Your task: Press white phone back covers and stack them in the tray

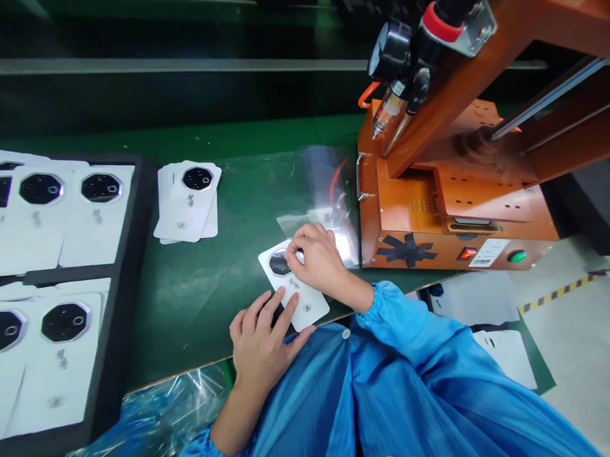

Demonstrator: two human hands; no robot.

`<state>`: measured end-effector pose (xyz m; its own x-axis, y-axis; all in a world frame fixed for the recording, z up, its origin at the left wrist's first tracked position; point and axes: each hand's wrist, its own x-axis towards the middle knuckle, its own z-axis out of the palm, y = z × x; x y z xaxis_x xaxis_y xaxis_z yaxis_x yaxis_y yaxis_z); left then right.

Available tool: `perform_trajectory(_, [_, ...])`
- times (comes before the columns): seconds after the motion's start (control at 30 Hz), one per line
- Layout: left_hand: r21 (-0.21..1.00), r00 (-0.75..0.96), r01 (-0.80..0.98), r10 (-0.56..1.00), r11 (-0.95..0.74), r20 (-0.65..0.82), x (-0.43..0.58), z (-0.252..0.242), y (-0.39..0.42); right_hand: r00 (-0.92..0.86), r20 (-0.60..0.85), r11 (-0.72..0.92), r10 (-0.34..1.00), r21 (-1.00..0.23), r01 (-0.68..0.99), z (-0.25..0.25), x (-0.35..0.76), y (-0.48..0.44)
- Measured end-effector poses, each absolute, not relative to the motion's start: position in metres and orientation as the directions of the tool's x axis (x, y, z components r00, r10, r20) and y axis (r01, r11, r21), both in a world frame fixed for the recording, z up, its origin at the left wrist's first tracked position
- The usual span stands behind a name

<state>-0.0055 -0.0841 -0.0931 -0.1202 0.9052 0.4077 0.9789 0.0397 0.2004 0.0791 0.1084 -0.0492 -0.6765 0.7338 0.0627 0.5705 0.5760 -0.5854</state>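
A white panel that looks like a phone back cover [309,311], with a dark octagonal camera window [278,262] and small grey markings, lies tilted at the front edge of the green table. My left hand [264,337] is open, its spread fingertips resting on the panel's lower left edge. Over the window's right side, my right hand [318,259] is closed in a pinch, thumb and forefinger together. Whatever those fingertips hold, if anything, is hidden. Clear plastic film [347,240] lies just beyond the right hand.
To the right stands an orange press machine [400,218] with a pressure gauge [390,50]. A small stack of similar covers [188,208] sits left of centre. A black tray [141,249] holds several more at far left. Other white panels [511,356] lie low at right.
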Motion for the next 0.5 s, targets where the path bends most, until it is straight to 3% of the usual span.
perform_trajectory(0.13, [0.211,-0.130,0.976,0.910,0.048,0.394,-0.005,-0.094,-0.085,-0.692,0.093,0.624,0.716,-0.530,0.574,-0.047,0.080,0.106])
perform_trajectory(0.37, [0.252,-0.141,0.967,0.918,0.047,0.371,-0.005,-0.096,-0.085,-0.760,0.150,0.758,0.632,-0.323,0.567,-0.036,0.089,0.099])
perform_trajectory(0.5, [0.272,-0.148,0.961,0.923,0.050,0.354,-0.007,-0.092,-0.085,-0.794,0.152,0.785,0.588,-0.345,0.515,-0.012,0.117,0.088])
